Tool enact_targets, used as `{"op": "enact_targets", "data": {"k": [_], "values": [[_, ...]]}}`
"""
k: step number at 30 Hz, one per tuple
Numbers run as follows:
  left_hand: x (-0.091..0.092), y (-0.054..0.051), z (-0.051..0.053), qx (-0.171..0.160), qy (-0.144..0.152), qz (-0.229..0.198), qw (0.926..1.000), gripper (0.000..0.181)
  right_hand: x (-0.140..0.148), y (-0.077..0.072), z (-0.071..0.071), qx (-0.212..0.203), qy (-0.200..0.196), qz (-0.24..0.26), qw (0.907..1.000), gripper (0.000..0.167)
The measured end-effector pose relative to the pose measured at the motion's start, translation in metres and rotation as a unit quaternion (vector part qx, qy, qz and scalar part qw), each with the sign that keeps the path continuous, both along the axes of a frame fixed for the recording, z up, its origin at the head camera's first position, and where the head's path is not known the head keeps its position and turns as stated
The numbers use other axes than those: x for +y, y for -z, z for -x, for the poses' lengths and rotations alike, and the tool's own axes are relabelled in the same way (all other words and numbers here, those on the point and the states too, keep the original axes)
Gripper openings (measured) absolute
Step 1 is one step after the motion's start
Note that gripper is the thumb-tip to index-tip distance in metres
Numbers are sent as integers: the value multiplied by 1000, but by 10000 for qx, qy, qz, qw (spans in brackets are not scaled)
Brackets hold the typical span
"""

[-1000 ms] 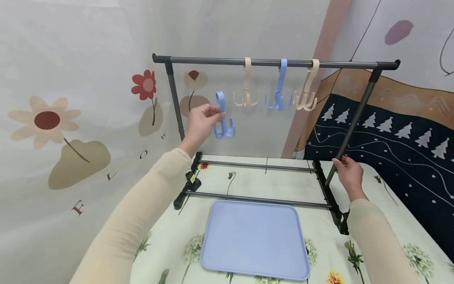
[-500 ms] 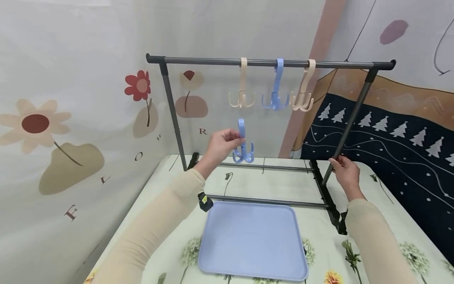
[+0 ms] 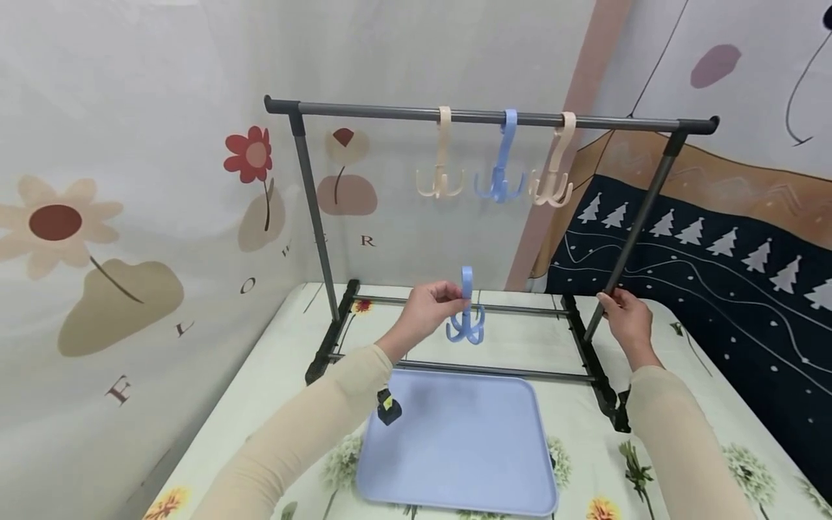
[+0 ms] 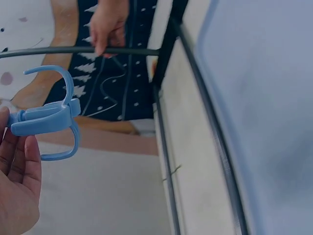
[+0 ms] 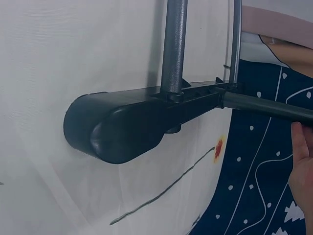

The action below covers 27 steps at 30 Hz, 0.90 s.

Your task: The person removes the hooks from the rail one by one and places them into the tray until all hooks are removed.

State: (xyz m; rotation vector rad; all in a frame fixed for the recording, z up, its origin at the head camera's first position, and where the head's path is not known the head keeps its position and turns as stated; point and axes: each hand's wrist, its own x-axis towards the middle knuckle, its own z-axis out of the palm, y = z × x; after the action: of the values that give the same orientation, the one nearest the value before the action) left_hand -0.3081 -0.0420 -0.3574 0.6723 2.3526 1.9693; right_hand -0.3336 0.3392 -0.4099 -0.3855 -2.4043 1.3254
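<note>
My left hand [image 3: 425,316] pinches a blue multi-prong hook [image 3: 466,307] by its stem, holding it upright above the rack's lower bars. In the left wrist view the curved prongs of that hook [image 4: 54,115] stick out past the fingertips. My right hand [image 3: 629,323] grips the right upright [image 3: 640,217] of a dark metal rack low down, near its base. From the rack's top bar [image 3: 370,110] hang a beige hook [image 3: 442,155], another blue hook [image 3: 503,159] and a second beige hook [image 3: 555,162], all right of the bar's left third.
A light blue tray [image 3: 461,448] lies on the flower-printed tablecloth [image 3: 260,404] in front of the rack. The rack's black right foot [image 3: 598,375] stands beside the tray. A printed cloth wall [image 3: 182,180] closes off the left and back.
My left hand has carried the blue hook downward and to the right, away from the top bar. My right hand stays on the upright.
</note>
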Motion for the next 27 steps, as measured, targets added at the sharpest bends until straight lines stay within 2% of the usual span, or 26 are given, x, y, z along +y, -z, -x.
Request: {"op": "enact_targets", "data": {"k": [9,17,22,27], "values": [[21,34,-13,-73,23,594,9982,6,-1,0,0,58,-37,-64,10000,52],[37,65,-21,-208,197,822,9962,4,0,2,-2,27,-19,-66,10000,50],[42,79,-23,-263,287,864,9955,6,0,0,-2,73,-14,-90,9999,52],[44,88,-24,-304,332,882,9951,6,0,0,-2,14,-4,-108,9999,52]]}}
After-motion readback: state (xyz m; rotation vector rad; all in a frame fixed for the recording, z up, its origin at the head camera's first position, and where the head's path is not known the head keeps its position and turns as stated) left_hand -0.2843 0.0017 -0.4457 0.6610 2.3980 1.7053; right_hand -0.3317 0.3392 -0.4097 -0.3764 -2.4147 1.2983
